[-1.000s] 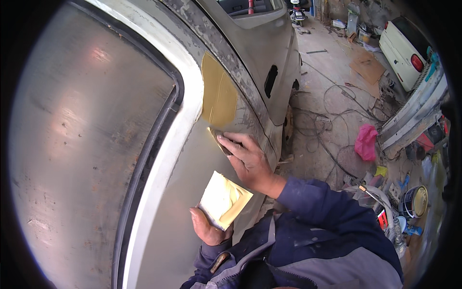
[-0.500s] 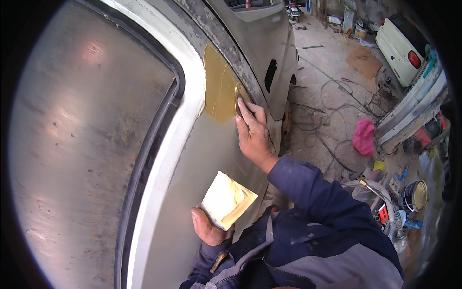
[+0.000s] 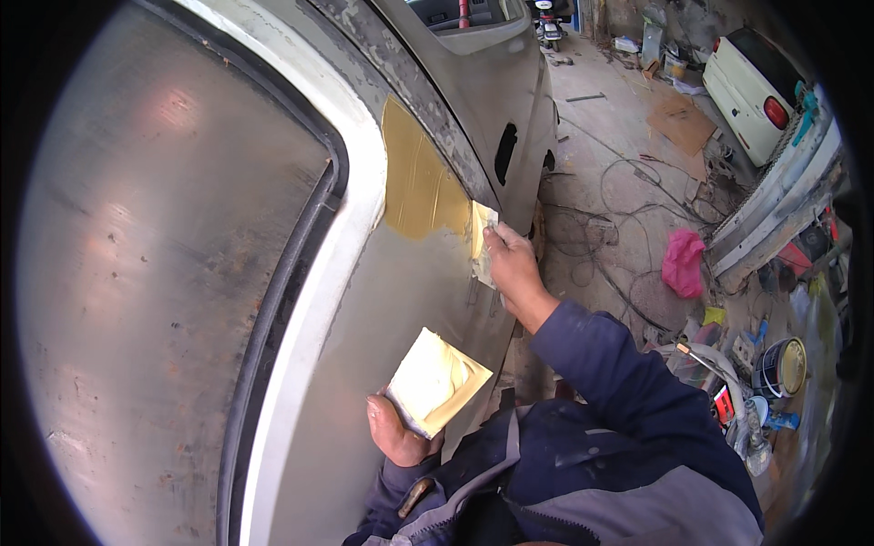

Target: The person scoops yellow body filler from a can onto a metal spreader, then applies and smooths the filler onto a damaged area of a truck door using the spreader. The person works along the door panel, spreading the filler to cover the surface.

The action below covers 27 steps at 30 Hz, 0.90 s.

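A square board (image 3: 437, 382) loaded with pale yellow filler putty rests in my left hand (image 3: 401, 435), thumb along its near edge. My right hand (image 3: 519, 273) grips a flat putty spreader (image 3: 481, 232) coated with yellow putty, at the right edge of a smeared patch. That putty patch (image 3: 419, 177) is darker yellow, with ridged streaks, and covers part of the grey car body panel (image 3: 391, 291). A pale strip borders the panel on its left, beside the dark-sealed rear window (image 3: 182, 273).
The grey car door (image 3: 482, 82) stands beyond the panel. On the floor at right lie hoses, a pink bag (image 3: 683, 262), cardboard (image 3: 683, 121), a putty can (image 3: 780, 368) and assorted clutter. A white tailgate (image 3: 746, 91) leans at the far right.
My right hand has moved right and down, off the middle of the patch to its right edge. The spreader's putty-coated face now shows. My left hand and the board have barely shifted.
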Motion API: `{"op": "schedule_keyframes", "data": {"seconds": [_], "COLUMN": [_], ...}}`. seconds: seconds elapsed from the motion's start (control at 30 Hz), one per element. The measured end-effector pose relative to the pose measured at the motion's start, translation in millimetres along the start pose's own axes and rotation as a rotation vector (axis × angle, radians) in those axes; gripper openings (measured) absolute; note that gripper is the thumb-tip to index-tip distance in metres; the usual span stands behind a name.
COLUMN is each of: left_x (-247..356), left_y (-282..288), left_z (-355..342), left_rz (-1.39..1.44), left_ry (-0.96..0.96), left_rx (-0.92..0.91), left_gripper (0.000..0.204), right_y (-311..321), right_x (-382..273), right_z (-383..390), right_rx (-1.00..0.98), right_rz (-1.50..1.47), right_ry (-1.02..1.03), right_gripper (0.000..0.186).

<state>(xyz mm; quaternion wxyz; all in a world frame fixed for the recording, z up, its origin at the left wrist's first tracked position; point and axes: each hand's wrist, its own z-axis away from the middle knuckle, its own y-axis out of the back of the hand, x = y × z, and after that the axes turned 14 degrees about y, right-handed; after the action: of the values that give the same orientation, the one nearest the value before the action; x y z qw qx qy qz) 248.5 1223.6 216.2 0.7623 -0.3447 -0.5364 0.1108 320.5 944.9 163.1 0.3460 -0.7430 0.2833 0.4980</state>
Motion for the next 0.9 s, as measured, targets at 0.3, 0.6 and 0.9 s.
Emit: {"op": "schedule_keyframes", "data": {"seconds": [0.3,0.6,0.9], "left_x": [-5.4,-1.5,-14.8], "left_y": [21.0,10.7,12.8], "left_z": [-2.7,-2.2,-7.1], "left_rz": [-0.006,0.036,0.032], "left_ry": [-0.002,0.084,0.124], "left_rx": [-0.221,-0.434,-0.192], "left_gripper": [0.07,0.07,0.067], "right_y": [-28.1,-75.6,-18.4], "right_x": [-91.6,-189.7,-200.8], "right_z": [-46.9,-90.7,-83.0], "right_rx": [-0.171,-0.235,-0.27], "right_rz": [-0.101,-0.215,-0.3], "right_ry": [-0.102,0.035,0.283], "right_gripper": [0.028,0.029,0.026]}}
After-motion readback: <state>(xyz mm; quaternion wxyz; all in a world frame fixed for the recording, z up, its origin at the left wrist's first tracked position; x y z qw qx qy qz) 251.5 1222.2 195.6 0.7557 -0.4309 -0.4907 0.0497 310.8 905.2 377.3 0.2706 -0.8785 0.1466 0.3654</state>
